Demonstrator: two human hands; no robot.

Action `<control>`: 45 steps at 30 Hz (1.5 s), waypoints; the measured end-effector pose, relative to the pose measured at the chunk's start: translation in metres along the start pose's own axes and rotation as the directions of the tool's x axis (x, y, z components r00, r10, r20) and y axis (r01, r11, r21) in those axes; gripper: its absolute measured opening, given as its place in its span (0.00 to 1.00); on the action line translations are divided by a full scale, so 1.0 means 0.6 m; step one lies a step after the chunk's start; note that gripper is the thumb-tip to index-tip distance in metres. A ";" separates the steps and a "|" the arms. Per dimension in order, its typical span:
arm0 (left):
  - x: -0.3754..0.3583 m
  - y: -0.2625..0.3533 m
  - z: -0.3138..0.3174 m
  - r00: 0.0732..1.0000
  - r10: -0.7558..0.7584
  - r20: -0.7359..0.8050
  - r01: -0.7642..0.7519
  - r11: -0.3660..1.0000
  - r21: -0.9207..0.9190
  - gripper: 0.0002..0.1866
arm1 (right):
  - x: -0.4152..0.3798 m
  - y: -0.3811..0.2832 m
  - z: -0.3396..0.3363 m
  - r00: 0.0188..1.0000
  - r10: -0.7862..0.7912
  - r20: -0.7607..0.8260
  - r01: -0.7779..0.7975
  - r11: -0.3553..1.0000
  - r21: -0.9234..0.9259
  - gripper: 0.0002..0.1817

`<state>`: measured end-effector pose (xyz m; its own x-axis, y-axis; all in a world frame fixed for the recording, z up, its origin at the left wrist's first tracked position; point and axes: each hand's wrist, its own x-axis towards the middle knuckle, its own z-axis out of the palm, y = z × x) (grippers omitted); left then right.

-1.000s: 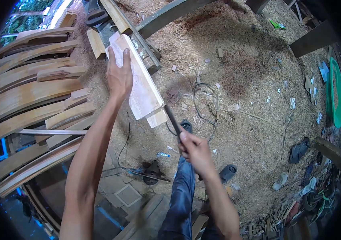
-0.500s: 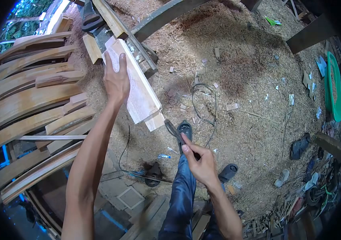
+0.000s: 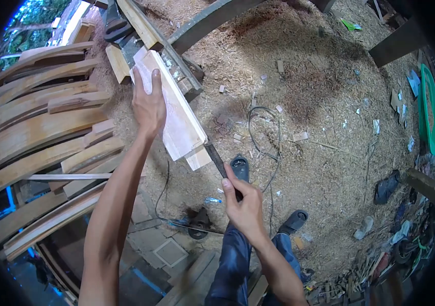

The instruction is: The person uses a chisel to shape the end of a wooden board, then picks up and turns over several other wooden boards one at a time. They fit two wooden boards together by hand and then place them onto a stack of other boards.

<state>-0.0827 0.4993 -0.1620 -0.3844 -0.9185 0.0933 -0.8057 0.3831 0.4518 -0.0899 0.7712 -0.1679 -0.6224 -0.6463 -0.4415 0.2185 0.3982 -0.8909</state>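
A pale wooden board point(image 3: 180, 135) lies slanted on a wooden support, its near end jutting out over the floor. My left hand point(image 3: 148, 109) holds the board near its left edge, with the thumb and one finger stretched along the face; the other fingers are hidden. My right hand point(image 3: 243, 201) is closed around the handle of a dark narrow-bladed tool point(image 3: 216, 159) that looks like a chisel. The blade's tip meets the board's near right corner, by a stepped edge. A smaller light wood piece point(image 3: 198, 158) shows under the board's near end.
Curved timber pieces point(image 3: 28, 135) are stacked at left. A black hand saw handle point(image 3: 118, 30) is at the support's top. A dark cable point(image 3: 250, 130) loops over the shavings-covered floor point(image 3: 324, 173). A green basin point(image 3: 430, 109) stands far right, and a dark power tool point(image 3: 198, 223) lies below.
My right hand has turned and shifted slightly left and down, bringing the tool's tip against the board's corner. My left hand and the board stay in place. The view has shifted slightly.
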 end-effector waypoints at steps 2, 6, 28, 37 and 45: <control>-0.005 -0.005 -0.002 1.000 -0.004 -0.003 0.004 1.000 0.005 0.43 | -0.004 0.009 -0.010 0.992 0.089 0.090 -0.099 0.988 0.120 0.19; -0.002 -0.009 0.002 1.000 0.008 -0.024 -0.009 1.000 -0.012 0.42 | -0.021 0.006 -0.039 0.993 0.048 0.107 -0.056 0.996 0.067 0.18; 0.001 -0.012 0.003 0.999 0.038 -0.032 -0.037 0.999 0.016 0.41 | 0.025 0.012 -0.039 0.999 -0.009 0.034 0.001 0.976 0.220 0.21; -0.001 -0.012 0.006 0.997 0.030 -0.065 -0.029 1.000 0.013 0.41 | 0.108 -0.055 0.020 0.994 0.113 -0.010 -0.110 0.979 0.174 0.11; -0.004 -0.001 -0.002 0.999 -0.039 -0.032 0.040 0.999 0.036 0.41 | 0.099 -0.053 0.029 0.997 0.070 -0.019 -0.062 0.960 0.273 0.09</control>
<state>-0.0808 0.5010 -0.1616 -0.3383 -0.9353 0.1039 -0.8363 0.3495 0.4225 -0.1208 0.7091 -0.1676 -0.6199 -0.6041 -0.5007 0.4534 0.2450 -0.8570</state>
